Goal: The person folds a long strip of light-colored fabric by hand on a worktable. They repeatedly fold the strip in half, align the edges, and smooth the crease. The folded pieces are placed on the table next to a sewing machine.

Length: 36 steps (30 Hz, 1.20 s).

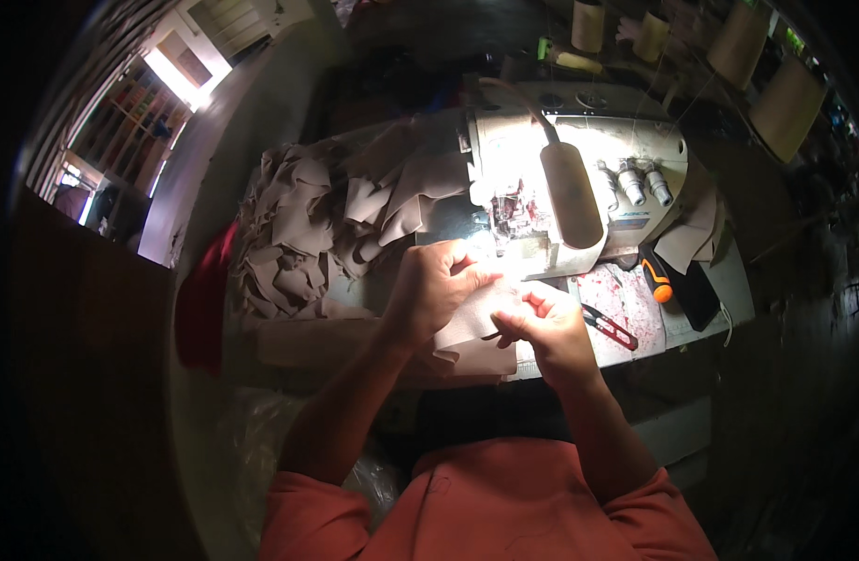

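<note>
A piece of beige fabric (pixel 469 324) is stretched between my two hands, just in front of an overlock sewing machine (pixel 640 140). My left hand (pixel 434 285) pinches its upper left edge between thumb and fingers, close to the machine's needle area. On the right side of the cloth, my right hand (pixel 546 324) grips the edge with thumb and fingertips. The lower part of the fabric hangs folded toward me at the table's front edge. Glare from the lamp (pixel 572 196) washes out the spot between my fingertips and the needle area.
Many loose beige fabric pieces (pixel 294 210) are heaped on the left of the table. Right of my hands lie a red-handled cutter (pixel 612 329), an orange-and-black tool (pixel 656 279) and a dark flat object (pixel 696 297). Thread cones (pixel 789 107) stand at the upper right.
</note>
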Available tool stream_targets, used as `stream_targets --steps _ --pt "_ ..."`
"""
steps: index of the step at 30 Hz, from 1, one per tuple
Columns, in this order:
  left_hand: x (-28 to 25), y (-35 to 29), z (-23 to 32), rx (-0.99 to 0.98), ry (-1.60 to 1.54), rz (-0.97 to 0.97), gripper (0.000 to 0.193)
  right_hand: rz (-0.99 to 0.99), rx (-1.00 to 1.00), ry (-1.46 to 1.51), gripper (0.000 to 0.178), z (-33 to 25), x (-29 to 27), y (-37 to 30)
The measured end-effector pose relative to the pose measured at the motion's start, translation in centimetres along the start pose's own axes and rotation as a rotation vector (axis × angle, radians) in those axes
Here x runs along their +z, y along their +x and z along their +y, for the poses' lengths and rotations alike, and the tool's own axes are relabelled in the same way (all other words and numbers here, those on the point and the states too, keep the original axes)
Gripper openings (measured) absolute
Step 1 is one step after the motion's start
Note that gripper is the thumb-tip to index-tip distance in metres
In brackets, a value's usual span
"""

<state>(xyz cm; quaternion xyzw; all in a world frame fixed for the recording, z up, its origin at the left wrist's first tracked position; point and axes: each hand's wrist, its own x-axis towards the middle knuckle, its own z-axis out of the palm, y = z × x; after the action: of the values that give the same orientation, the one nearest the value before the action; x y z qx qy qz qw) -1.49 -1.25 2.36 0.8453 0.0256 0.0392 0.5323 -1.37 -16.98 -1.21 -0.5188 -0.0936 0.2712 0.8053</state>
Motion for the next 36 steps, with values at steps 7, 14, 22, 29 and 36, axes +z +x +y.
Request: stream_targets --steps 7,14,22,29,36 --pt "0.4 1.4 -1.4 0.341 0.269 0.064 0.009 0.082 0.042 -0.175 0.012 0.3 -0.6 0.7" --pt "0.4 0.4 -2.4 0.531 0.634 -0.043 0.012 0.192 -0.051 -0.172 0.023 3.2 -1.2 0.1" --pt "-0.1 2.9 -2.6 0.531 0.529 -0.038 0.009 0.188 -0.099 -0.127 0.019 2.4 -0.4 1.6" --pt "0.6 0.9 -2.5 0.641 0.598 0.045 0.016 0.182 -0.158 -0.131 0.021 2.9 -0.3 2.1" --pt "-1.8 6.4 -3.0 0.088 0.644 -0.286 0.021 0.200 -0.158 -0.121 0.019 2.6 -2.1 0.7"
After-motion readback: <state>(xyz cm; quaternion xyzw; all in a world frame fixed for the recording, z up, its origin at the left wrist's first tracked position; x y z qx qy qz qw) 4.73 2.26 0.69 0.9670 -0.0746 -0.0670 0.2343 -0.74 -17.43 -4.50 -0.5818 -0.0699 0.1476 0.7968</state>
